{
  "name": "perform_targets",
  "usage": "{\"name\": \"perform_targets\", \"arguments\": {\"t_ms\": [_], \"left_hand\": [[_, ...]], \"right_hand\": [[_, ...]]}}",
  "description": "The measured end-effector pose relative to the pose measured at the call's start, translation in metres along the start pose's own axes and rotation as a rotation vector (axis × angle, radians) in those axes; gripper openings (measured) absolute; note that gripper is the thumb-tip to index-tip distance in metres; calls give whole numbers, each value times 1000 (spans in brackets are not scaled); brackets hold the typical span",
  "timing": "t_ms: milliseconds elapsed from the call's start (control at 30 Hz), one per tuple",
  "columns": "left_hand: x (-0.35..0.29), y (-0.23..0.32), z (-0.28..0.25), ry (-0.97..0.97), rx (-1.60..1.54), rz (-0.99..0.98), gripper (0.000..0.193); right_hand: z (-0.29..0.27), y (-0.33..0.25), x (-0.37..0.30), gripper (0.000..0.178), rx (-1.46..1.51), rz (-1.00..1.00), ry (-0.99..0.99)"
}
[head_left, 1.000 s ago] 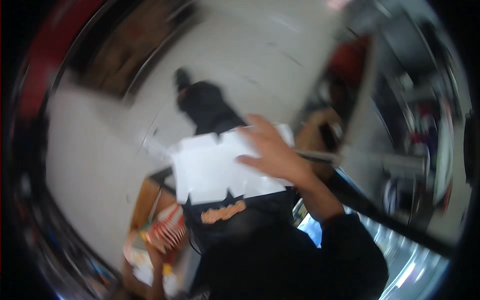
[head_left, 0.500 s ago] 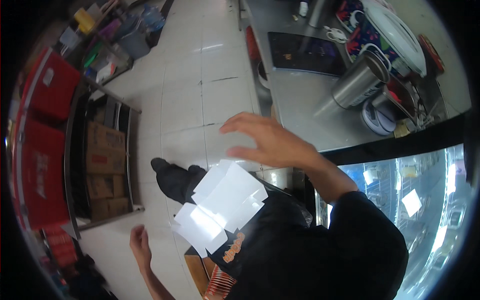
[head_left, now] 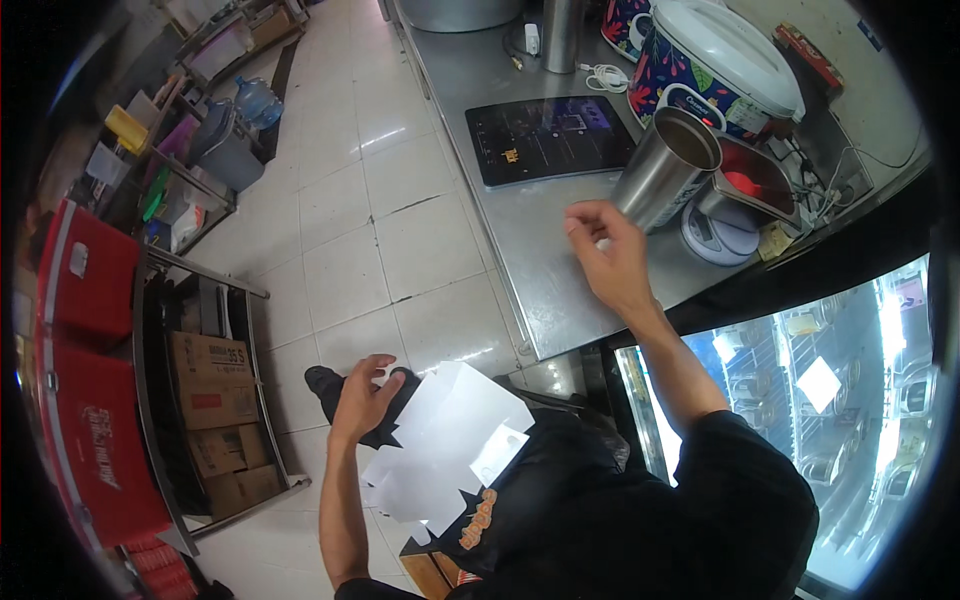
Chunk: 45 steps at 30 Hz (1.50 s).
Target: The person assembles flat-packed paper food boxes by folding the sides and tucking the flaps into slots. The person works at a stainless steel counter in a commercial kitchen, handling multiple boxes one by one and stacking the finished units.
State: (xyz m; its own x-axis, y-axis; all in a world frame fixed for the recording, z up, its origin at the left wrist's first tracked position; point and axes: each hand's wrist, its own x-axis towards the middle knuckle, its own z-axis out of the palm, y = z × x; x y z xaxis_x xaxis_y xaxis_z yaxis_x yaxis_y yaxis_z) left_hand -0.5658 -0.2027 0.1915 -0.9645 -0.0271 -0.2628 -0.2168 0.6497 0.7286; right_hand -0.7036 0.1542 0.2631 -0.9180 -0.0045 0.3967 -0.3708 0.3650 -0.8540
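An unfolded white cardboard box blank (head_left: 450, 420) lies across my lap, its flaps spread and some of them bent up. My left hand (head_left: 365, 397) is just beyond its left edge, thumb and fingers apart in a loose curve with nothing in them. Over the steel counter (head_left: 540, 260), my right hand (head_left: 608, 255) has its fingers curled in toward the thumb. A small pale spot shows between them, too small to name. Close to that hand stands a tall steel cup (head_left: 665, 170), and right of it a white kitchen scale (head_left: 718, 235) sits under a steel container (head_left: 755, 180).
A black induction cooktop (head_left: 550, 140) and a patterned pot with a white lid (head_left: 720, 65) stand on the counter. A lit glass-door fridge (head_left: 800, 390) is at my right. On the left are a rack with cardboard boxes (head_left: 215, 385) and red coolers (head_left: 95, 400).
My right hand has moved from above the box blank to over the counter, its fingers curling. My left hand has risen to the blank's left side. The view has shifted.
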Motion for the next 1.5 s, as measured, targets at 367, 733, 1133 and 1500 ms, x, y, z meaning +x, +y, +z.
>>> {"name": "perform_targets", "arguments": {"t_ms": [367,733,1133,1500], "left_hand": [[122,87,-8,187,-251,358,35],[350,185,29,256,-83,555,86],[299,199,26,263,29,385,82],[235,177,32,346,118,455,74]], "right_hand": [[-68,-39,25,62,-429,-475,635],[-84,-27,46,116,-354,-84,397],[-76,-57,55,112,-521,-55,371],[-87,-89,62,114,-421,-116,380]]}}
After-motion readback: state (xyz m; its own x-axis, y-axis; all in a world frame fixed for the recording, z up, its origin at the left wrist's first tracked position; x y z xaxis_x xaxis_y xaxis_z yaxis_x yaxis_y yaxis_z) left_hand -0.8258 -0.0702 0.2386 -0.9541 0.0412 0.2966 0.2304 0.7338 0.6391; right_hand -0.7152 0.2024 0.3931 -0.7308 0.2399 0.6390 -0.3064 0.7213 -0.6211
